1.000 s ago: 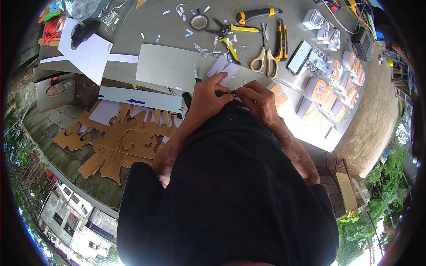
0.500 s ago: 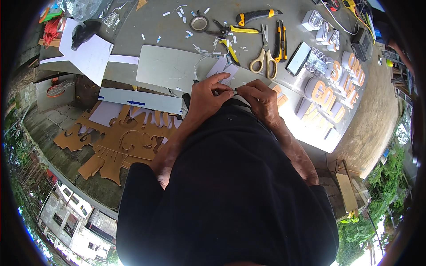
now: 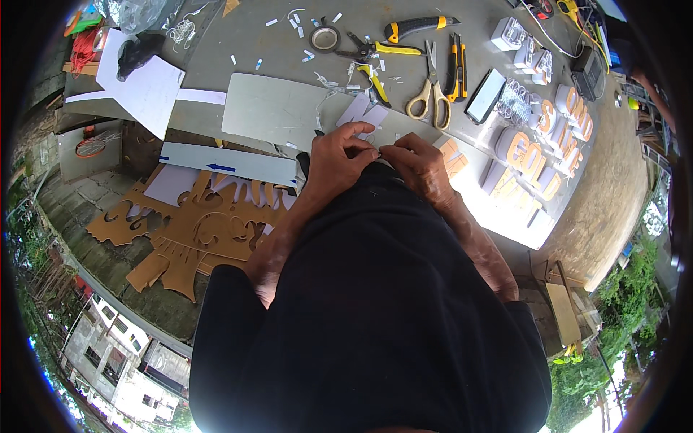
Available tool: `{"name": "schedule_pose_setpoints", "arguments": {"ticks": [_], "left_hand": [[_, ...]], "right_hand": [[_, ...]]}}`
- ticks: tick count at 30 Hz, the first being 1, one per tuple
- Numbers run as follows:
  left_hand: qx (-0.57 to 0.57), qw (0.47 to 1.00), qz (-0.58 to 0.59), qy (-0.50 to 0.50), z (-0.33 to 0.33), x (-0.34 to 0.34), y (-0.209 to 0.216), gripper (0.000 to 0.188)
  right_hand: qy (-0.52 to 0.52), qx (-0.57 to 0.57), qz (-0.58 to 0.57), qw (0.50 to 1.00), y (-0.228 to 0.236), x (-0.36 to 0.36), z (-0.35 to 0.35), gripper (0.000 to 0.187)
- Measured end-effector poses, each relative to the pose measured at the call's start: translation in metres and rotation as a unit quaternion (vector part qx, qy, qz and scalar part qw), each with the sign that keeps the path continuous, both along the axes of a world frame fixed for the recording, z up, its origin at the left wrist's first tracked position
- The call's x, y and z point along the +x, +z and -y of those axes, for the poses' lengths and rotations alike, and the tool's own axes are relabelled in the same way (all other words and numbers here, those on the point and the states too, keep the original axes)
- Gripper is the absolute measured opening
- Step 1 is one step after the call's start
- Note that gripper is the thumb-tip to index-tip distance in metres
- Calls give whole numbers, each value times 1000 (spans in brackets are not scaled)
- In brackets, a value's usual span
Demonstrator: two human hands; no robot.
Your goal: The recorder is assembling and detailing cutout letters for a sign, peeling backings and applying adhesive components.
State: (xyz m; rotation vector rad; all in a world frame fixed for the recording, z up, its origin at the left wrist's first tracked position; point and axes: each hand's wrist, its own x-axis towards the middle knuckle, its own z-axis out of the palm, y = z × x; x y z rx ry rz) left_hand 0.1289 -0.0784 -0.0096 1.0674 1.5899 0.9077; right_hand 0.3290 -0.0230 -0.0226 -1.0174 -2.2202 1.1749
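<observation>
The grey table (image 3: 209, 54) spreads ahead of both hands. Beyond the right hand (image 3: 419, 164), grouped block letters (image 3: 520, 153) look largely formed. The left hand (image 3: 341, 155) and right one pinch close together. Just ahead of them lies a pale cut-out (image 3: 354, 110), seemingly unassembled; farther ahead, small white pieces (image 3: 271, 22) look unused. Between the fingertips, a tiny piece (image 3: 379, 152), too small to identify, seems unfinished.

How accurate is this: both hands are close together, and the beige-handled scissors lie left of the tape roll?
Not left: the head view shows the beige-handled scissors lying right of the dark tape roll. The left hand and right hand are close together.
</observation>
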Motion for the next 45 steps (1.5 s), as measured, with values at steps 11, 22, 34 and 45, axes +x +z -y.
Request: {"name": "schedule_pose_setpoints", "arguments": {"ticks": [11, 22, 34, 45], "left_hand": [[45, 998, -20, -45, -2, 0, -6, 39], [-37, 990, 57, -127, -7, -11, -17, 42], [-203, 957, 200, -61, -16, -21, -7, 43], [-241, 947, 207, -54, -15, -21, -22, 41]], "right_hand": [[46, 44, 44, 997, -4, -5, 0, 7], [77, -111, -4, 991, -2, 5, -17, 12], [83, -124, -33, 988, 3, 4, -14, 17], [100, 28, 45, 994, 5, -3, -7, 18]]}}
